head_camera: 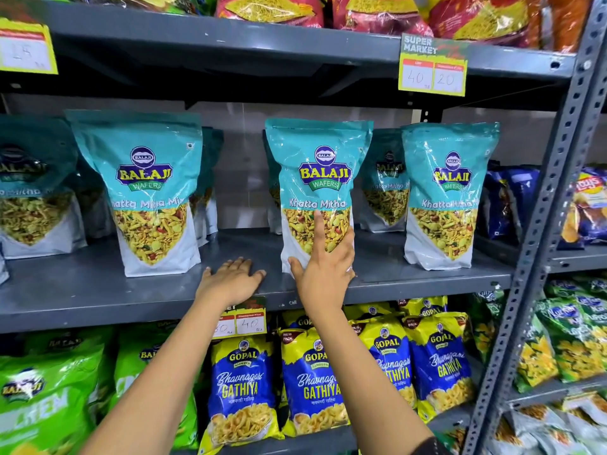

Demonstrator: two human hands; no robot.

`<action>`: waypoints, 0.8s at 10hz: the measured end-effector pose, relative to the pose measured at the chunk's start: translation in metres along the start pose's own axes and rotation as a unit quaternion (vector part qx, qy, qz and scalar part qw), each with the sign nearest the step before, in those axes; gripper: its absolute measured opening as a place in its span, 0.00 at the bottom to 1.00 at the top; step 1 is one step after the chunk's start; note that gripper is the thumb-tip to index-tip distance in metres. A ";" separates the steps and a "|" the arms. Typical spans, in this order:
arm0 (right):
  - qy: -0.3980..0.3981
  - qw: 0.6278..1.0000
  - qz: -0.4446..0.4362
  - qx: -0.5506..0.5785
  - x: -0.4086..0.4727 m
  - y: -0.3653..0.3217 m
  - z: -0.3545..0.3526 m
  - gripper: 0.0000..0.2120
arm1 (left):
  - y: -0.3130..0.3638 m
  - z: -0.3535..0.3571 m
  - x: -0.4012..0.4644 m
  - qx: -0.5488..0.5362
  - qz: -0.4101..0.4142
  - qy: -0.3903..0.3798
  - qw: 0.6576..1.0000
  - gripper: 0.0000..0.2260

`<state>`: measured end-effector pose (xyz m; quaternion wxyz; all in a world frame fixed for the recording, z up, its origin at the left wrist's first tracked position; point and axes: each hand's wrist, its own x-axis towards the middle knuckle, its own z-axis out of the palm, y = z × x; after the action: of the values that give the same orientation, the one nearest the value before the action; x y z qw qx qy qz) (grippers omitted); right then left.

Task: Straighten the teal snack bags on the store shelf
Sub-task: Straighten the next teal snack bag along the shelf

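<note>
Several teal snack bags stand upright on the grey middle shelf (pixel 98 290). The middle teal bag (pixel 318 178) stands at the shelf's front, and my right hand (pixel 323 267) grips its lower part, index finger up its face, thumb at its left edge. A left teal bag (pixel 144 185) and a right teal bag (pixel 446 192) also stand near the front, with more teal bags behind them. My left hand (pixel 231 280) lies flat, palm down with fingers spread, on the bare shelf between the left and middle bags. It holds nothing.
Red snack bags (pixel 377 11) fill the shelf above, with a yellow price tag (pixel 433 72) on its edge. Blue-and-yellow bags (pixel 312 379) and green bags (pixel 49 389) sit below. A perforated grey upright (pixel 542 224) stands at the right, with dark blue bags (pixel 512 201) behind it.
</note>
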<state>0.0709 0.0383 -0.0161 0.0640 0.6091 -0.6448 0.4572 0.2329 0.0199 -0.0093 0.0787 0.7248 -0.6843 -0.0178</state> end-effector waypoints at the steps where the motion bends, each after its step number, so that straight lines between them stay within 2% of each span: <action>1: 0.000 1.000 -0.003 0.003 0.000 0.001 0.001 0.47 | 0.000 0.001 0.001 -0.001 -0.003 -0.004 1.000 0.30; 5: 0.001 1.000 -0.013 0.019 -0.001 0.006 0.002 0.47 | -0.004 -0.005 -0.003 -0.008 0.013 -0.025 1.000 0.29; 6: 0.055 0.998 -0.020 0.003 -0.009 -0.002 -0.002 0.47 | -0.025 -0.010 -0.020 -0.029 0.033 -0.037 0.998 0.29; 7: 0.082 0.993 -0.077 0.041 -0.026 -0.029 -0.002 0.44 | -0.058 -0.014 -0.048 -0.025 0.023 -0.005 0.999 0.28; 8: 0.055 0.987 -0.117 0.094 -0.035 -0.068 0.005 0.41 | -0.091 -0.017 -0.073 -0.021 0.004 0.019 1.000 0.26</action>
<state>0.1394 0.0711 -0.0063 0.0948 0.6579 -0.5186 0.5378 0.3202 0.0983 -0.0107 0.1070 0.7203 -0.6852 -0.0186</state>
